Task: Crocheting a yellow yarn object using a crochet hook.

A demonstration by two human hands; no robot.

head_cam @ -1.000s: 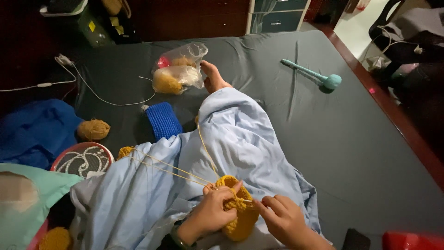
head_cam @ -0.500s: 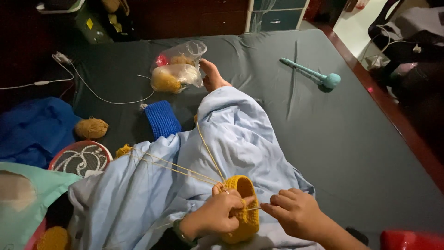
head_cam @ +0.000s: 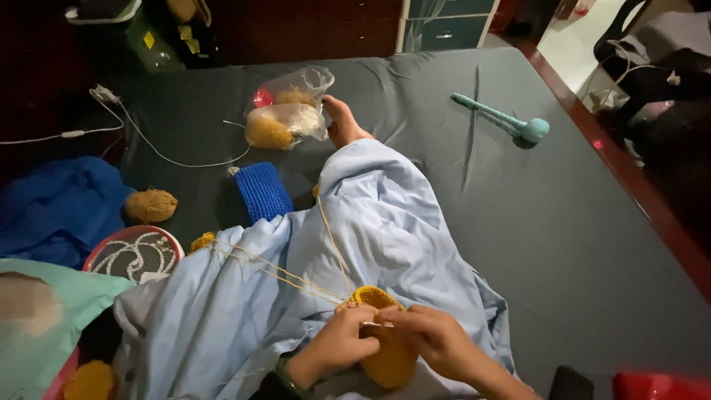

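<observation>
My left hand [head_cam: 337, 347] and my right hand [head_cam: 438, 342] meet over a small yellow crocheted piece [head_cam: 385, 348] in my lap, low in the head view. Both hands grip it; a thin metal hook [head_cam: 378, 324] shows between the fingertips. Yellow yarn strands [head_cam: 281, 270] run from the piece up and left across my light blue clothing [head_cam: 370, 230] toward a yellow yarn scrap [head_cam: 201, 241].
A blue knitted piece [head_cam: 261, 191], a tan yarn ball [head_cam: 151, 205] and a plastic bag of yarn [head_cam: 285, 111] lie on the dark grey bed [head_cam: 563, 244]. A teal handled tool [head_cam: 511, 122] rests far right. A round red tin [head_cam: 133, 252] and white cable [head_cam: 148, 148] are left.
My right hand drew away from the crocheted piece to the right, then came back and closed on it beside my left hand. The piece shifted slightly in my lap.
</observation>
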